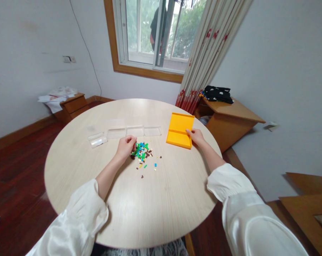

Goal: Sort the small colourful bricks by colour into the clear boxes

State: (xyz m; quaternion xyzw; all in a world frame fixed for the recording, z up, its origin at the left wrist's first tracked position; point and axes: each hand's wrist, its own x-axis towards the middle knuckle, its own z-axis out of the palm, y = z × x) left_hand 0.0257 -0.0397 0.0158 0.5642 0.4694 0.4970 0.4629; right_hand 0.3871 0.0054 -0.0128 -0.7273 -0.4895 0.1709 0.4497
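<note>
My left hand (125,146) is at the left edge of a pile of small building bricks (142,151), coloured green, blue, brown and pale yellow. Its fingers are pinched together, and whatever may be between them is hidden. On the right, an opened yellow plastic case (179,138) lies on the table with its lid tilted back. My right hand (195,136) grips the case's right side, thumb on the inner edge and the other fingers mostly out of sight. A few loose bricks, among them a blue one (155,165), are scattered in front of the pile.
Clear plastic boxes (116,133) stand in a row behind the pile, and another small clear box (97,140) lies farther left. All rest on a round pale wooden table (150,206). A wooden cabinet (225,122) with dark cloth on top is beyond its right edge.
</note>
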